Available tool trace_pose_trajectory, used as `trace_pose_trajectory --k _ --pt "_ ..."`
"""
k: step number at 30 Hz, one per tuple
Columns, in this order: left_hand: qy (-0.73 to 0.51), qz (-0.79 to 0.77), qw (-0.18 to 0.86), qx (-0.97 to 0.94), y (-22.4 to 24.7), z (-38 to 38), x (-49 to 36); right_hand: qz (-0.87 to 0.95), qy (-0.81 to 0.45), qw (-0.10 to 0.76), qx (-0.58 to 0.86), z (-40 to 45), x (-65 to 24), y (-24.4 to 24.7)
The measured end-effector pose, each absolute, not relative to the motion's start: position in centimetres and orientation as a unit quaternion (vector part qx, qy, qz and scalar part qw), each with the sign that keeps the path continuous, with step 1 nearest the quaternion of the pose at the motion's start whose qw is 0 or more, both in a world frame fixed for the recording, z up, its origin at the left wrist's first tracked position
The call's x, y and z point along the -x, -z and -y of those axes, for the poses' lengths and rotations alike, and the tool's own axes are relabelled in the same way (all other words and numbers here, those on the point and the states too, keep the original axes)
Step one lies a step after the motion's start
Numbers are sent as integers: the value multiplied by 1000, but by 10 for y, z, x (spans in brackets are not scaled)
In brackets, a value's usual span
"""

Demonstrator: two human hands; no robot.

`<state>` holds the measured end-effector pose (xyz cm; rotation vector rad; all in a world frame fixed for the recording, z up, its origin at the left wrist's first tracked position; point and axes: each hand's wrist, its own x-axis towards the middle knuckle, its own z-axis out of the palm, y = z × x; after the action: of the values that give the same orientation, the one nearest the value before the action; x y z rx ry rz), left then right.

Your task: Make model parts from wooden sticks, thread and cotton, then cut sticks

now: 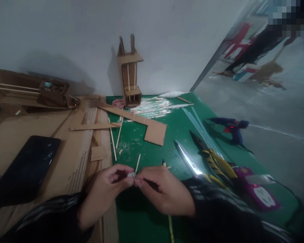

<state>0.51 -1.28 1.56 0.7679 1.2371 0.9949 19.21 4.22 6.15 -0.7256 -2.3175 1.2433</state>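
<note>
My left hand [111, 185] pinches a small whitish piece [131, 174] between thumb and forefinger. Fingertip to fingertip with it, my right hand [162, 189] is closed in a pinch at the piece's right edge. What the right fingers grip is too small to make out. Just beyond the fingertips a thin wooden stick [138, 161] points away; its near end is hidden by the fingers. A pencil [164, 163] lies partly under my right hand. To the right are open scissors [188, 158] and yellow-handled pliers [212, 155].
A cardboard structure [129, 76] stands against the wall, behind an L-shaped cardboard piece [155, 133] and wrapped sticks [152, 107]. At right lie a blue glue gun [233, 126] and a purple box [259, 192]. A black tablet-like slab [25, 168] rests on cardboard at left.
</note>
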Motion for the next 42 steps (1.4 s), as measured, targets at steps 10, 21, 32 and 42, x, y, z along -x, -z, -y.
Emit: trace_pose_trajectory --k 10,21,32,42 --pt "-458 -535 639 -309 -19 10 -5 899 -346 145 225 -39 -189 -49" --pt "-445 -510 640 -365 -35 18 -2 877 -382 145 251 -45 -190 -39" --pt "-358 -498 670 -419 -39 29 -5 854 -408 147 289 -60 -194 -48" --pt "-386 -530 642 -398 -31 22 -9 849 -392 190 298 -50 -195 -63"
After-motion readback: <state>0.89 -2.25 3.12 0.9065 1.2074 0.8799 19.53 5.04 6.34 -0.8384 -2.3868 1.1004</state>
